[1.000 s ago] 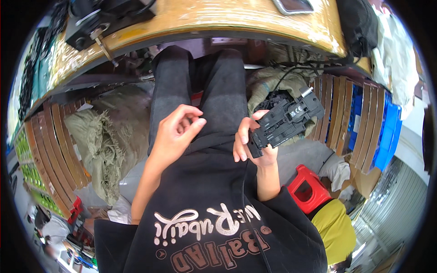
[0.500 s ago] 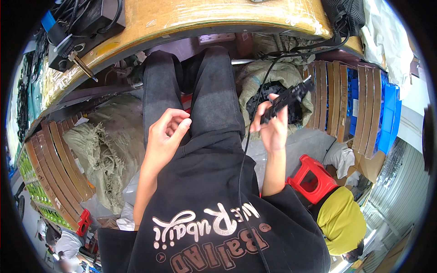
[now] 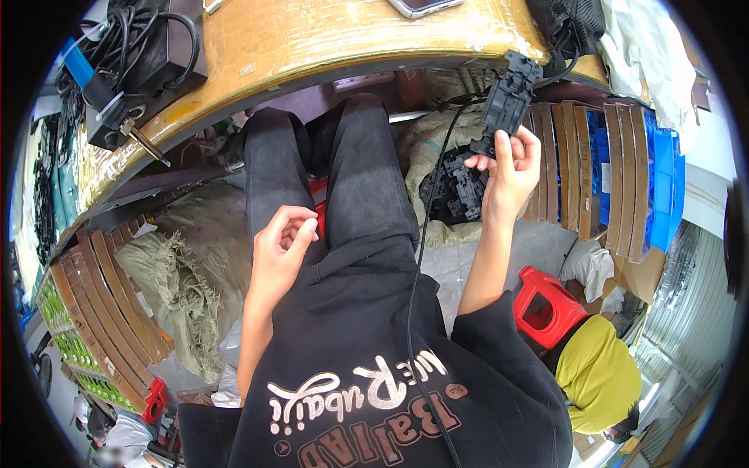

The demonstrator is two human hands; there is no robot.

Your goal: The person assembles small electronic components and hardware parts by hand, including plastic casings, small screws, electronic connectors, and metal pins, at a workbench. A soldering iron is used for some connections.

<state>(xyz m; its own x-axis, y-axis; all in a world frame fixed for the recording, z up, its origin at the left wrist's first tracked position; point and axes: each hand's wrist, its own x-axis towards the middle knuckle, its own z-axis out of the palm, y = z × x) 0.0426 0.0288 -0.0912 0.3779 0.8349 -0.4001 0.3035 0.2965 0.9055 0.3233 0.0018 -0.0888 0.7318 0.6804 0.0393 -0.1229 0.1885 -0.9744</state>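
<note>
- Right hand (image 3: 511, 175): fingers pinch one end of the black part (image 3: 507, 101), near the desk (image 3: 351, 39) edge.
- Left hand (image 3: 282, 240): half curled, empty.
- Status: part not set down; similar pieces (image 3: 466, 187) lie in the sack (image 3: 454, 234).

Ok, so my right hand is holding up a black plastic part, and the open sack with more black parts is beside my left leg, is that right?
Not quite: the head view shows the open sack with more black parts beside your right leg. Your right hand is indeed holding up a black plastic part.
</note>
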